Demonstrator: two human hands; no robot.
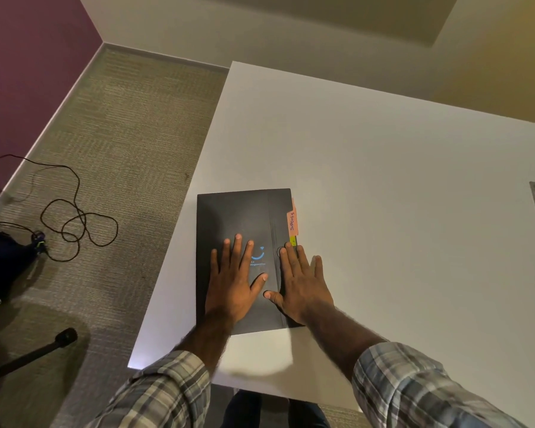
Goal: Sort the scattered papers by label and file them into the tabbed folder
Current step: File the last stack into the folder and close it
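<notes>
Past the plaid sleeves (155, 393), the left hand (232, 282) and right hand (303, 285) press flat, fingers straight, gripping nothing, on the closed black folder (241, 214) by the worktop's (383, 180) left edge. No loose papers show, so filing looks finished; next, simply lift away.

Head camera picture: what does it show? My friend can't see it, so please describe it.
A left hand and a right hand lie flat on a closed black folder on a white table. A pink tab reading Sports and a small yellow tab stick out of the folder's right edge. A black cable lies on the carpet to the left.
</notes>
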